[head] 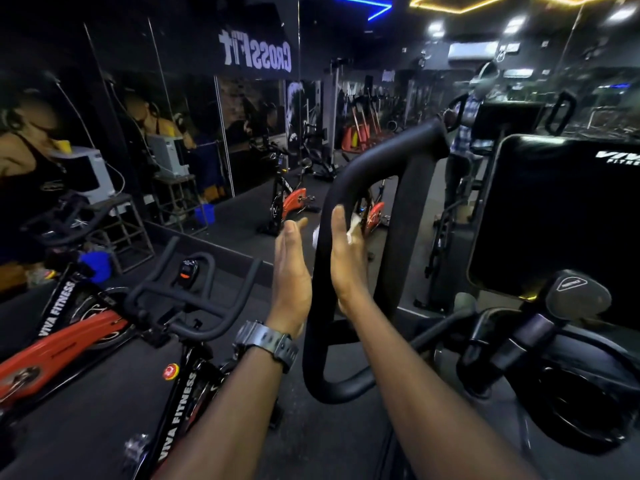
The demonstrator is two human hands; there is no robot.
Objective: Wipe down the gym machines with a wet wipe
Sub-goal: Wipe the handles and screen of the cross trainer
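Note:
A black loop-shaped handle (323, 323) of a gym machine rises in front of me. My right hand (348, 261) lies against the inner side of its left tube and presses a white wet wipe (353, 230) onto it. A bit of the wipe also shows on the tube's left side. Just left of the tube, my left hand (292, 268), with a grey watch on the wrist, is held flat and upright. It holds nothing and does not touch the tube.
A red and black spin bike (86, 327) with black handlebars (194, 292) stands close on the left. On the right are the machine's black console panel (554, 220), a knob (575, 292) and a round housing (571, 393). Mirrors (249, 126) line the far wall.

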